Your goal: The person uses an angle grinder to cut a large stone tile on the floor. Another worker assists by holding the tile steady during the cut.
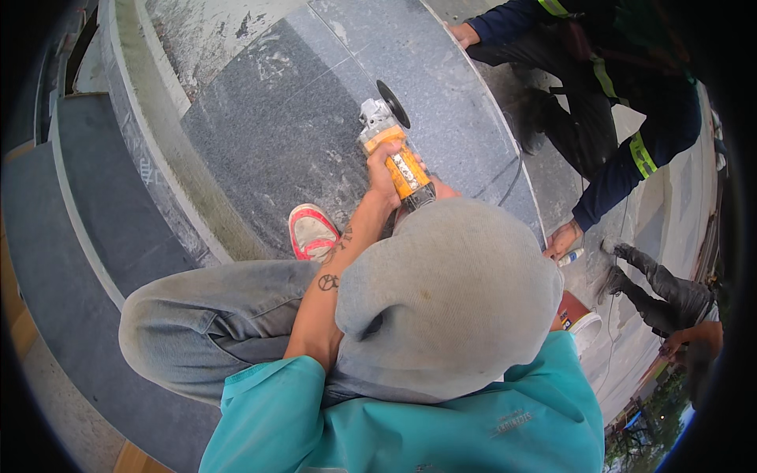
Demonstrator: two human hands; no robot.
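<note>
In the head view, my left hand (382, 172) grips the orange body of an angle grinder (404, 168), whose silver head and black disc (393, 103) sit over speckled grey stone slabs (252, 134). My right hand (441, 190) is at the grinder's rear, mostly hidden behind my raised knee (445, 292); its fingers wrap round the tool. My red-and-white shoe (309, 232) rests on the slab below the disc.
A person in dark reflective-striped clothing (631, 134) crouches at the right, both hands at the slab's edge. Another person (670, 299) is lower right, near a red-and-white bucket (579, 323) and cables. Pale stepped edging (146, 150) runs along the left.
</note>
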